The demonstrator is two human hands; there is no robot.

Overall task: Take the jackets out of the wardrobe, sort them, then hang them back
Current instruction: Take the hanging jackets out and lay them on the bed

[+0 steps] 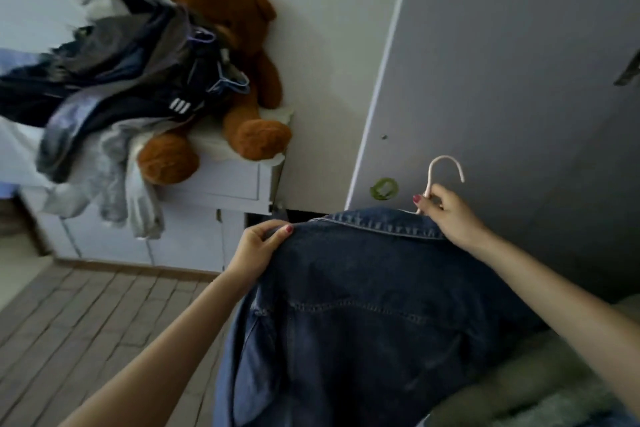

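Note:
A blue denim jacket (pixel 363 305) hangs on a pale pink hanger (pixel 445 166) in front of me, its back toward the camera. My right hand (pixel 446 215) grips the hanger's neck just below the hook. My left hand (pixel 258 250) grips the jacket's left shoulder, thumb on top of the denim. A heap of dark and grey jackets (pixel 114 80) lies on the white cabinet (pixel 221 184) at the left, some sleeves trailing over its front edge.
A brown teddy bear (pixel 235 59) sits on the cabinet against the wall, partly under the heap. A grey wardrobe door (pixel 502 62) stands closed at the right, with a green sticker (pixel 383 188) on it. A greyish fabric bundle (pixel 519 392) lies at the lower right. Tiled floor lies below left.

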